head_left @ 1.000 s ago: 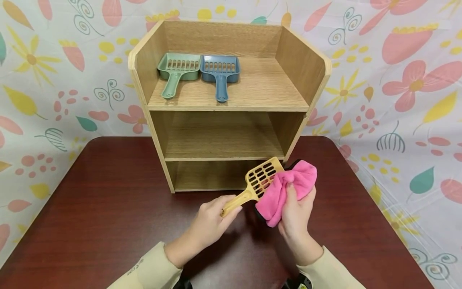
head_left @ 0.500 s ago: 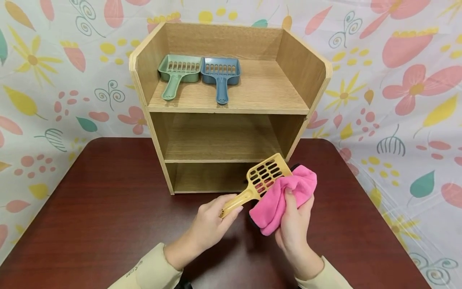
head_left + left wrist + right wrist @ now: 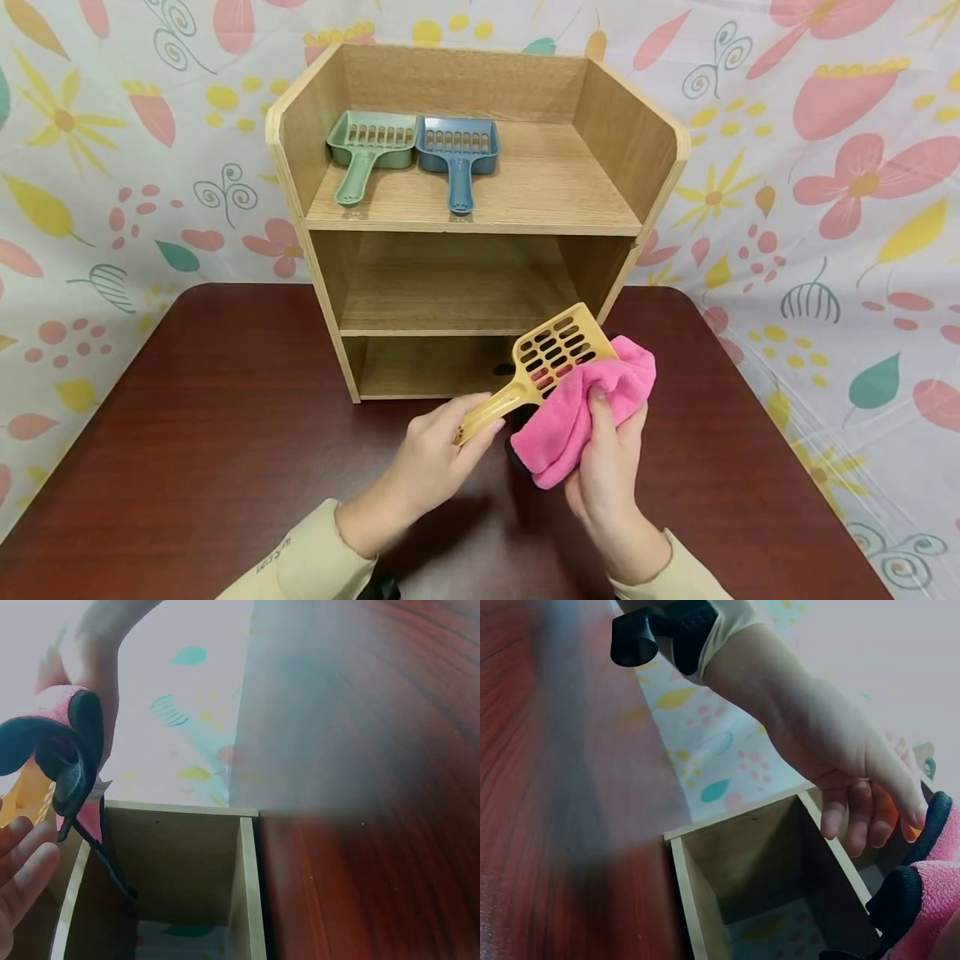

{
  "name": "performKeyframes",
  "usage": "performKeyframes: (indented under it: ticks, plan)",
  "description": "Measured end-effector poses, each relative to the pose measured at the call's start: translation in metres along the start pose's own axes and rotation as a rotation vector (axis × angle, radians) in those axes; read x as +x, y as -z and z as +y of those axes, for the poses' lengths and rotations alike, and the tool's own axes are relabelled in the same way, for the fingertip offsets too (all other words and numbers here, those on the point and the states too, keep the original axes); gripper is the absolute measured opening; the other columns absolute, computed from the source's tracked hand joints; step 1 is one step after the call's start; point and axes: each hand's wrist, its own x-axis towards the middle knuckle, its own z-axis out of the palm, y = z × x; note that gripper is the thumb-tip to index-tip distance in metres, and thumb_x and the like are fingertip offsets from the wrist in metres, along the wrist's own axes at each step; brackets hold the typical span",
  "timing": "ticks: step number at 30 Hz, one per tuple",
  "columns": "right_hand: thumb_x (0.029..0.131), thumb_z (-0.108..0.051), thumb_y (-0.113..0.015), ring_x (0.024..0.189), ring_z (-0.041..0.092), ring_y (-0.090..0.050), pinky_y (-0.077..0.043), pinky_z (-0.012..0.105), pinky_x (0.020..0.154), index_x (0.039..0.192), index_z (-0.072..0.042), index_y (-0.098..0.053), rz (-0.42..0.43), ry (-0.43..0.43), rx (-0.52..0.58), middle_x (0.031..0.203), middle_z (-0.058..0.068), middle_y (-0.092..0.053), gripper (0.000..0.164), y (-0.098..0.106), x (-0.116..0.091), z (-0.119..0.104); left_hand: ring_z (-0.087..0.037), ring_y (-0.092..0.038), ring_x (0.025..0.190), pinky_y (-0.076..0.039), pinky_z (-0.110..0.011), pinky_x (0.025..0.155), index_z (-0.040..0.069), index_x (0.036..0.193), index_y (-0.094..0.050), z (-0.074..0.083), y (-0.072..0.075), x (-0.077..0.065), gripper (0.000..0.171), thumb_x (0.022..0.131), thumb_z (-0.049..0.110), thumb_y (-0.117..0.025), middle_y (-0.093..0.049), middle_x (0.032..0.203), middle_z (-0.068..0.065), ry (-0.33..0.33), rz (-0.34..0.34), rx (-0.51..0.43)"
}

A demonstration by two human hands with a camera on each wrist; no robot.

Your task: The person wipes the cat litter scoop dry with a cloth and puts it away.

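My left hand grips the handle of a yellow slotted litter scoop, which is held up over the table and slants to the upper right. In my right hand is a bunched pink cloth with a dark edge, its thumb pressing on top. The cloth covers the lower right side of the scoop's head. In the left wrist view the dark underside of the cloth wraps by the yellow scoop. The right wrist view shows the left hand with fingers curled, close to the pink cloth.
A wooden shelf unit stands at the back of the dark red table. On its top board lie a green litter scoop and a blue litter scoop, side by side. Behind hangs a patterned curtain.
The scoop's head has risen slightly. The right hand and cloth have slid down and left along it, baring more of the slots. The left hand keeps its grip on the handle.
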Motion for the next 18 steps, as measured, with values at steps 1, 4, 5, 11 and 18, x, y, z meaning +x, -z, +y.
performKeyframes:
  ticks: [1,4,5,11,18]
  plan:
    - [0.097,-0.016,-0.052,0.109,0.017,-0.057,-0.050,0.025,0.092,0.137,-0.014,-0.030,0.005,-0.009,-0.004,0.131,0.016,-0.044,0.045,0.000,0.000,0.000,-0.012,-0.063,0.066,-0.052,-0.017,0.061,-0.001,0.103,-0.063,-0.001,0.000,0.000,0.028,0.095,0.025,-0.057,-0.070,0.087,-0.010,0.000,0.001,0.001]
    - [0.097,-0.018,-0.052,0.108,0.017,-0.057,-0.050,0.025,0.092,0.136,-0.015,-0.030,0.011,-0.025,-0.003,0.132,0.017,-0.044,0.046,-0.002,0.001,-0.002,-0.012,-0.064,0.066,-0.053,-0.017,0.061,-0.001,0.103,-0.063,-0.001,0.000,0.002,0.028,0.095,0.025,-0.058,-0.070,0.087,-0.010,0.004,0.005,0.002]
    - [0.096,-0.019,-0.053,0.107,0.016,-0.058,-0.051,0.025,0.091,0.135,-0.015,-0.030,0.015,-0.031,-0.002,0.131,0.016,-0.044,0.045,-0.002,0.002,-0.002,-0.012,-0.064,0.066,-0.053,-0.017,0.061,-0.001,0.103,-0.063,-0.001,0.000,0.003,0.028,0.094,0.025,-0.058,-0.070,0.087,-0.010,0.004,0.006,0.002]
    - [0.096,-0.019,-0.053,0.103,0.014,-0.060,-0.051,0.024,0.089,0.135,-0.015,-0.030,0.020,-0.034,0.012,0.126,0.013,-0.046,0.045,-0.004,0.003,-0.004,-0.013,-0.064,0.066,-0.053,-0.018,0.061,-0.001,0.104,-0.063,-0.001,0.002,0.007,0.028,0.094,0.024,-0.058,-0.070,0.087,-0.010,-0.002,0.007,-0.008]
    - [0.096,-0.020,-0.054,0.106,0.017,-0.058,-0.051,0.025,0.091,0.134,-0.015,-0.030,-0.002,-0.034,0.026,0.129,0.014,-0.045,0.045,-0.011,0.004,-0.006,-0.013,-0.063,0.063,-0.053,-0.018,0.059,-0.003,0.103,-0.063,-0.003,0.006,0.013,0.028,0.094,0.023,-0.058,-0.070,0.085,-0.011,-0.036,0.032,-0.001]
